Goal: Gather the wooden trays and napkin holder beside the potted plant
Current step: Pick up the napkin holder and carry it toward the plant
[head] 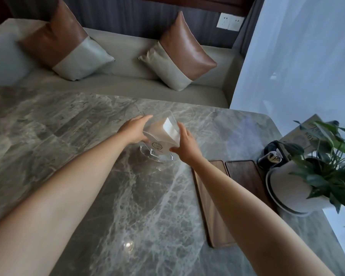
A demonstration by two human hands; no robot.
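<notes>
Left fingers [145, 119]: spread along the left face of the clear napkin holder [160, 136], pressing on it; the thumb goes under its lower edge.
Right fingers [180, 127]: laid flat on the right face, thumb at the lower corner, so the holder is clamped between the left hand [133, 130] and the right hand [184, 142].
Reason for the grip: the holder is smooth, transparent and top-heavy on a small round foot, so I judge that two flat hands keep it from slipping or spilling the white napkins [163, 132].
Holder position: between both palms, tilted away from the person; whether its foot touches the marble desk [78, 136] or is just above it, I cannot tell.
Wooden trays: the long tray [211, 220] and the shorter tray [245, 176] lie flat side by side, already just beside the potted plant [299, 186] at the right edge.
Distance to go: the holder is well apart from the plant, left of the trays.
Step in hand: probably carrying the holder to the right, toward the trays.
</notes>
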